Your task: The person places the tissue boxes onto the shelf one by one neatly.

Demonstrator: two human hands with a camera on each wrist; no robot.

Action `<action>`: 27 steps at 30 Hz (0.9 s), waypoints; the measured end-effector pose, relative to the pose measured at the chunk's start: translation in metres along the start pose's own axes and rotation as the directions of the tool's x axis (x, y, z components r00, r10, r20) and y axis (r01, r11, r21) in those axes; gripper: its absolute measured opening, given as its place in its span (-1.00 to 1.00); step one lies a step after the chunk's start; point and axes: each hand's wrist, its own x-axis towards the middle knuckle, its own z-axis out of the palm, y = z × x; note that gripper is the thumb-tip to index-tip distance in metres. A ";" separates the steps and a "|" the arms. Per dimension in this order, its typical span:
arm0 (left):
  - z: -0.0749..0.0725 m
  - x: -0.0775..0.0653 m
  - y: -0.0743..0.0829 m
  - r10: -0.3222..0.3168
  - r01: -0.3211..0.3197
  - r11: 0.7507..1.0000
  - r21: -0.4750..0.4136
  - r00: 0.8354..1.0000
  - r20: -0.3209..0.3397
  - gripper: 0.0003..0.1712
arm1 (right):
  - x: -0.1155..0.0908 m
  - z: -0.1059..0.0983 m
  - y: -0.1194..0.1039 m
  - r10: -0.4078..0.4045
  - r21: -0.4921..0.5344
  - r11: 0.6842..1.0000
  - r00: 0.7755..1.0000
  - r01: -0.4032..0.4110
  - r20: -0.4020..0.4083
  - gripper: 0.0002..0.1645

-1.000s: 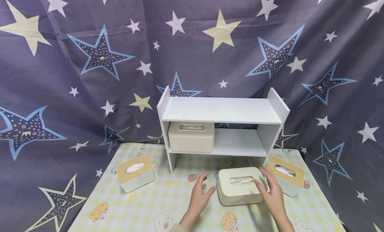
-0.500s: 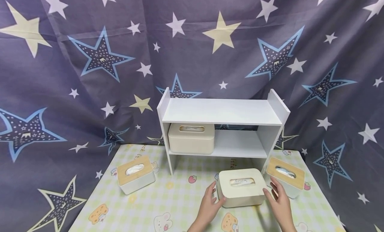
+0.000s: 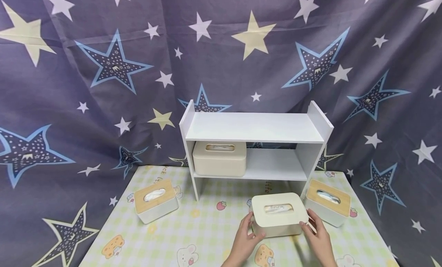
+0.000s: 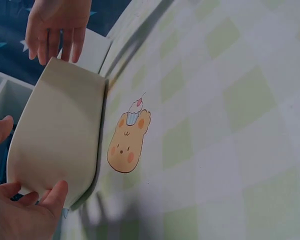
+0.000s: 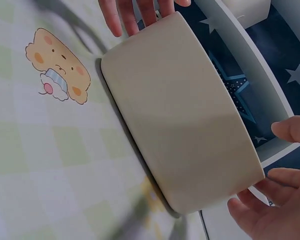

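A cream tissue box [image 3: 279,220] stands on the table in front of the shelf's right half, its lid slot showing tissue with faint writing. My left hand [image 3: 243,241] holds its left end, the thumb by the front face and fingers along the side. At the other end my right hand [image 3: 319,237] grips near the front corner, the thumb at the lid's edge. The box's plain front [image 4: 60,125] fills much of the left wrist view, the fingertips meeting its end. Part of the right hand's contact is hidden in the right wrist view.
A white two-tier shelf [image 3: 253,127] stands behind, with another cream tissue box [image 3: 220,165] on the left of its middle board. Wood-lidded tissue boxes lie left [image 3: 157,208] and right [image 3: 328,211]; the right one is close beside my right hand. A checked cloth [image 3: 203,228] covers the table.
My left hand has moved right, onto the box's left end. My right hand has slid from the lid's right edge down toward the front right corner. The box stays about where it was.
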 end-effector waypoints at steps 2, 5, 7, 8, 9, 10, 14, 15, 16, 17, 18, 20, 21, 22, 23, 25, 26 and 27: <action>0.001 0.000 -0.001 -0.005 0.005 1.000 0.006 1.000 -0.003 -0.06 | 0.000 0.001 0.000 0.015 -0.018 1.000 1.000 -0.016 -0.012 -0.28; 0.002 0.000 -0.002 -0.011 0.011 1.000 0.014 1.000 -0.004 -0.06 | 0.001 0.002 0.000 0.028 -0.001 1.000 0.999 -0.028 -0.026 -0.25; 0.003 0.000 -0.002 -0.014 0.014 1.000 0.013 1.000 -0.001 -0.06 | 0.002 0.003 0.000 0.045 -0.001 0.999 0.998 -0.045 -0.035 -0.24; 0.003 0.000 -0.001 -0.013 0.013 1.000 0.012 1.000 0.000 -0.06 | 0.003 0.003 0.000 0.054 -0.006 0.999 0.998 -0.054 -0.039 -0.24; 0.003 0.000 -0.001 -0.011 0.011 1.000 0.012 1.000 0.001 -0.06 | 0.003 0.003 0.001 0.055 -0.016 0.998 0.998 -0.056 -0.042 -0.26; 0.003 0.000 -0.001 -0.010 0.010 1.000 0.013 1.000 0.002 -0.06 | 0.004 0.003 0.001 0.064 -0.032 0.997 0.997 -0.066 -0.043 -0.29; 0.002 0.000 0.001 -0.003 0.003 1.000 0.014 1.000 0.002 -0.07 | 0.005 0.004 0.004 0.073 -0.060 0.995 0.997 -0.074 -0.030 -0.37; 0.002 0.000 0.001 -0.001 0.001 1.000 0.014 1.000 -0.002 -0.07 | 0.006 0.005 0.005 0.070 -0.048 0.996 0.997 -0.071 -0.019 -0.38; 0.002 0.000 0.001 0.002 -0.001 1.000 0.012 1.000 -0.004 -0.07 | 0.007 0.005 0.005 0.070 -0.039 0.997 0.997 -0.070 -0.012 -0.39; 0.002 0.001 0.001 0.007 -0.007 1.000 0.010 1.000 -0.008 -0.07 | 0.009 0.005 0.006 0.071 -0.032 0.997 0.997 -0.071 -0.009 -0.39; 0.002 0.001 0.002 0.013 -0.013 1.000 0.010 1.000 -0.010 -0.07 | 0.010 0.005 0.006 0.073 -0.025 0.997 0.997 -0.073 -0.004 -0.38; 0.003 0.001 0.001 0.024 -0.024 1.000 0.012 1.000 -0.015 -0.06 | 0.011 0.005 0.007 0.081 -0.013 0.997 0.997 -0.081 0.006 -0.37; 0.003 0.000 0.001 0.033 -0.033 0.999 0.020 0.999 -0.019 -0.06 | 0.012 0.005 0.007 0.088 -0.010 0.996 0.996 -0.088 0.003 -0.37; 0.003 0.000 0.001 0.043 -0.042 0.999 0.028 0.999 -0.024 -0.05 | 0.011 0.005 0.007 0.092 -0.010 0.996 0.996 -0.092 -0.003 -0.37; 0.004 0.000 0.000 0.053 -0.052 0.998 0.039 0.998 -0.030 -0.05 | 0.011 0.005 0.007 0.094 -0.016 0.995 0.996 -0.094 -0.009 -0.37; 0.004 -0.001 -0.001 0.073 -0.070 0.996 0.058 0.996 -0.046 -0.05 | 0.009 0.004 0.006 0.091 -0.023 0.996 0.996 -0.091 -0.018 -0.38; 0.004 -0.002 -0.001 0.082 -0.078 0.995 0.066 0.995 -0.056 -0.05 | 0.008 0.004 0.005 0.086 -0.026 0.996 0.996 -0.087 -0.024 -0.39; 0.004 -0.002 0.000 0.091 -0.087 0.994 0.071 0.994 -0.064 -0.05 | 0.007 0.004 0.005 0.087 -0.031 0.996 0.996 -0.088 -0.032 -0.39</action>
